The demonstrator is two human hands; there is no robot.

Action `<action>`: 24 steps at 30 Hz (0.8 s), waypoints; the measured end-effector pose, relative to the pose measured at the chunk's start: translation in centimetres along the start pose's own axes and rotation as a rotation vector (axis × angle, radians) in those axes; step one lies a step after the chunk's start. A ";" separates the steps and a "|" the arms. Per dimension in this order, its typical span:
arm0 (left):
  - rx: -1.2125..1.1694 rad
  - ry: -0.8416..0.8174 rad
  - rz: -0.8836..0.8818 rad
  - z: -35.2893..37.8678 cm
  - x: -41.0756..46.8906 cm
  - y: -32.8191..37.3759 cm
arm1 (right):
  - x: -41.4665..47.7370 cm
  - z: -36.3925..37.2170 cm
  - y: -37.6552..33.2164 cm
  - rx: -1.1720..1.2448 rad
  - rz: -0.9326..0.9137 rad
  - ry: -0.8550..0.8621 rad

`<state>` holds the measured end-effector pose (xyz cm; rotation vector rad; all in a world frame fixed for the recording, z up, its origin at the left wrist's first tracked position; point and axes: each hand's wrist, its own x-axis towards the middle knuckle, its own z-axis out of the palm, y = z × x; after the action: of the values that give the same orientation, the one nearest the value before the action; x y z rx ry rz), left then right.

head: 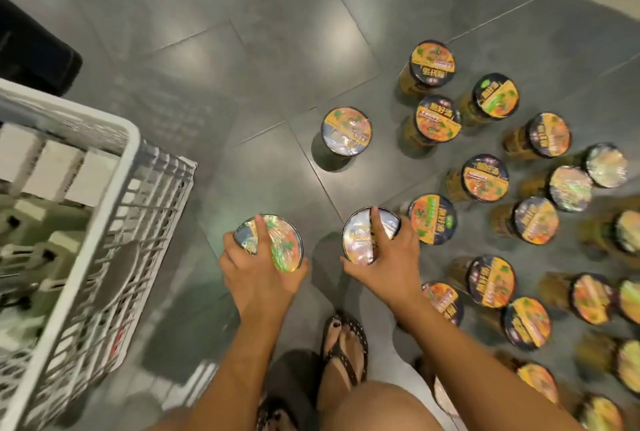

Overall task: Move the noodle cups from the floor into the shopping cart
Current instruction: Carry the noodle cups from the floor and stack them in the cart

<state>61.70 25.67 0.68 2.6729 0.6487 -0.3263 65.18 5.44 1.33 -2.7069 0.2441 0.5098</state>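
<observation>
1. Noodle cups (485, 183): most stand upright on the floor (242, 49), clustered to the person's right.
2. Left hand (256, 274) grips the left-held cup (287, 247) from above, fingers curled round its lid. Right hand (391, 257) grips the right-held cup (356, 236) the same way.
3. Shopping cart (136, 139) lies left, nearer the left hand.

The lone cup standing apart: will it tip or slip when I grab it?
The lone noodle cup looks tall and narrower at its base, so a sideways push may tip it. Its wrap glints, so probably slippery. The left hand grips a similar cup: likely light.
</observation>
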 end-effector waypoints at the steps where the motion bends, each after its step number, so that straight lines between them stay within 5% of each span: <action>1: 0.000 0.001 0.029 -2.4 -0.8 0.8 | -1.5 -2.2 -0.6 0.003 0.018 -0.011; 15: 0.190 -0.264 0.254 -35.4 -16.3 12.8 | -20.9 -31.9 -7.2 0.128 0.269 0.083; 24: 0.278 -0.250 0.510 -44.3 -20.2 18.2 | -28.9 -41.6 -6.8 0.192 0.409 0.031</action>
<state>58.92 20.57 52.33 2.8621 -0.1695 -0.6254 53.35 -1.74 50.54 -2.4804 0.8215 0.5250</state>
